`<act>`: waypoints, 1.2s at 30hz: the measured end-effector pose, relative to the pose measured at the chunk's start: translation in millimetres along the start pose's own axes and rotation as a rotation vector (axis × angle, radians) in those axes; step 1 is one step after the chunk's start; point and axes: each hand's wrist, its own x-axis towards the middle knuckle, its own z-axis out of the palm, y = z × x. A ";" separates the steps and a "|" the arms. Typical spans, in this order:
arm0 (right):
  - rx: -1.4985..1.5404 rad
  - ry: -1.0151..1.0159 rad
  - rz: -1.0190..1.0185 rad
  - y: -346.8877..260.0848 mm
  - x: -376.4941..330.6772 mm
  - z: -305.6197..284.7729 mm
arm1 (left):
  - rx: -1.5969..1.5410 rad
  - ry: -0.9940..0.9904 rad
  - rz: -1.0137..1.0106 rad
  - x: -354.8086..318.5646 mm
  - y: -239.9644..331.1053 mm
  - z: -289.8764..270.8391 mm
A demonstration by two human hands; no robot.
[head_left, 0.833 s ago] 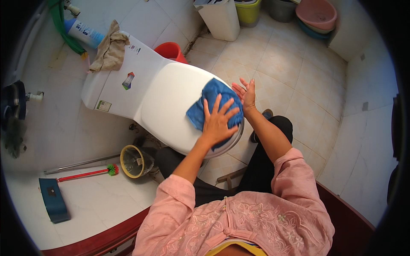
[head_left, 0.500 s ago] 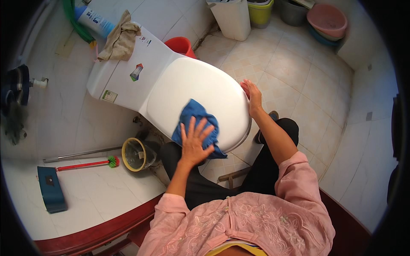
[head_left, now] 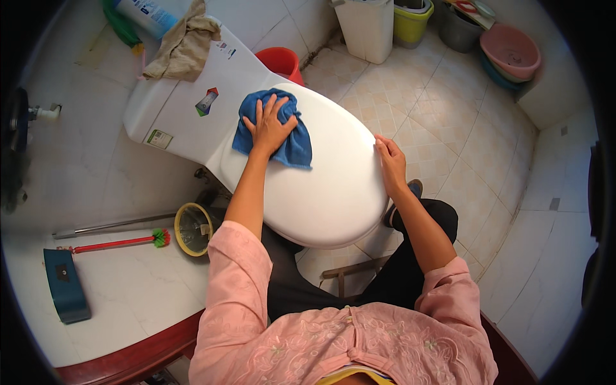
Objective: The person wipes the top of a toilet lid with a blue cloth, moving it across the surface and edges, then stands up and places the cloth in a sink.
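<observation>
A white toilet lid (head_left: 333,192) lies closed in front of me, with the white tank (head_left: 186,122) behind it at the upper left. My left hand (head_left: 269,128) presses a crumpled blue cloth (head_left: 292,151) onto the lid's far left part, close to the tank, its fingers bent over the fabric. At the lid's right edge rests my right hand (head_left: 392,165), fingers loosely extended against the rim and no loose object in it. A beige rag (head_left: 183,48) drapes over the tank top, beside a blue-and-white bottle (head_left: 146,18).
A red bucket (head_left: 282,64) stands behind the toilet. A yellow-rimmed bin (head_left: 179,231), a red-handled brush (head_left: 119,245) and a dark teal box (head_left: 67,289) are at left. Far off stand a white bin (head_left: 366,29), a lime bucket (head_left: 410,25) and pink basins (head_left: 510,51).
My left hand has slid the blue cloth from the lid's near edge away toward the tank. My right hand stays by the right rim, and the view has shifted slightly.
</observation>
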 end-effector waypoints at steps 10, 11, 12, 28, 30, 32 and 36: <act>0.012 0.011 0.003 3.3 2.8 1.2 | -0.041 -0.058 -0.049 32.8 14.0 1.1; 0.016 0.007 0.009 4.4 2.5 0.0 | -0.051 -0.056 -0.036 25.5 16.2 2.7; -0.008 0.010 -0.010 5.3 3.2 0.4 | -0.061 -0.054 -0.024 17.5 17.7 3.6; -0.019 0.027 -0.065 6.5 3.8 0.8 | -0.071 -0.061 0.378 -220.1 73.7 -18.2; 0.033 0.004 -0.088 13.0 9.0 4.3 | -0.045 -0.116 0.393 -226.4 58.4 -23.6; 0.015 0.010 -0.074 16.9 11.7 -0.2 | -0.028 -0.127 0.397 -223.0 47.9 -29.3; -0.004 -0.006 -0.072 18.2 12.9 -0.9 | -0.081 -0.059 0.285 -187.3 15.5 -30.7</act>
